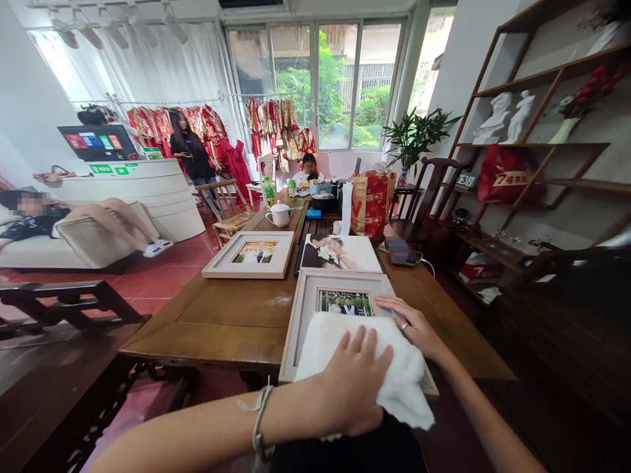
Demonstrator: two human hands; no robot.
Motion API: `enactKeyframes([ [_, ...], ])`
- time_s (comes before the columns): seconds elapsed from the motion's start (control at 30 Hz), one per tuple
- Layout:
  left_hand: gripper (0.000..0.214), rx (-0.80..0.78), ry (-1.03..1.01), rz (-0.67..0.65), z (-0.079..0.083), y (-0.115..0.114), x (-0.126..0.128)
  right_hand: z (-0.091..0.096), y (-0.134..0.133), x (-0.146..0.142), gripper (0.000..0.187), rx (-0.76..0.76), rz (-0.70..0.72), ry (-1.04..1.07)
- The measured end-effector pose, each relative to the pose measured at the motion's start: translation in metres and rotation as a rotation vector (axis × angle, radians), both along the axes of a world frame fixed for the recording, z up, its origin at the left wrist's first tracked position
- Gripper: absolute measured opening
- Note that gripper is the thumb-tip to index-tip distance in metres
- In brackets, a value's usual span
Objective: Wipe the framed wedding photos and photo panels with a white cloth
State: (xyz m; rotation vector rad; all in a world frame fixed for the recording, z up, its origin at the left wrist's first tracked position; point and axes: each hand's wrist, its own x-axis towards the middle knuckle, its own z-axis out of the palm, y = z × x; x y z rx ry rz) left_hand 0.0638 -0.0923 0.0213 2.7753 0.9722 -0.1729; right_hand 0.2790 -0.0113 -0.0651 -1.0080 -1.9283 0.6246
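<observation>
A white cloth [328, 338] is spread over the lower part of a light wood picture frame [302, 305] with a wide pale mat. My left hand [351, 378] lies flat on this cloth, fingers spread and pressing down. My right hand [417, 327] rests on the frame's right side, fingers stretched out toward the small couple photo [345, 302], with a ring on one finger. The frame sits at the table's near end, its lower edge jutting out toward me. The cloth hides the photo's lower edge and much of the mat.
Beyond lie a wedding photo panel [340, 253] and a second picture frame [217, 264] on the wooden table [231, 305]. Farther back are a white lidded cup [279, 214], a red paper bag [373, 203] and a phone [401, 251] on a cable. Several people are about the room.
</observation>
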Motion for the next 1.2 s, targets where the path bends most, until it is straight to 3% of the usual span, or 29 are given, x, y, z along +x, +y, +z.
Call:
enactKeyframes([
  [0.2,0.078,0.221,0.193,0.386,-0.012,0.037,-0.012,0.003,-0.002,-0.002,0.039,-0.017,-0.019,0.01],
  [0.3,0.077,0.353,0.169,0.443,-0.019,0.071,-0.025,0.004,-0.003,-0.003,0.04,-0.019,-0.021,0.016],
  [0.43,0.079,0.405,0.084,0.314,-0.021,0.112,-0.022,0.006,-0.004,-0.003,0.043,-0.012,-0.028,0.006],
  [0.63,0.081,0.395,0.018,-0.106,-0.019,0.147,0.014,0.007,-0.005,-0.002,0.038,0.007,-0.095,-0.031],
  [0.77,0.072,0.438,0.042,-0.138,-0.02,0.151,0.034,0.006,-0.004,-0.002,0.036,0.006,-0.114,-0.032],
  [0.87,0.064,0.449,0.062,-0.091,-0.018,0.147,0.031,0.007,-0.004,-0.003,0.036,-0.01,-0.1,-0.001],
  [0.97,0.063,0.437,0.099,0.012,-0.013,0.139,0.009,0.009,-0.006,-0.004,0.038,-0.037,-0.07,0.041],
  [1.1,0.069,0.405,0.157,0.214,-0.005,0.128,-0.038,0.01,-0.007,-0.005,0.038,-0.057,-0.052,0.068],
  [1.2,0.072,0.333,0.153,0.271,0.002,0.106,-0.067,0.008,-0.006,-0.005,0.039,-0.055,-0.037,0.064],
])
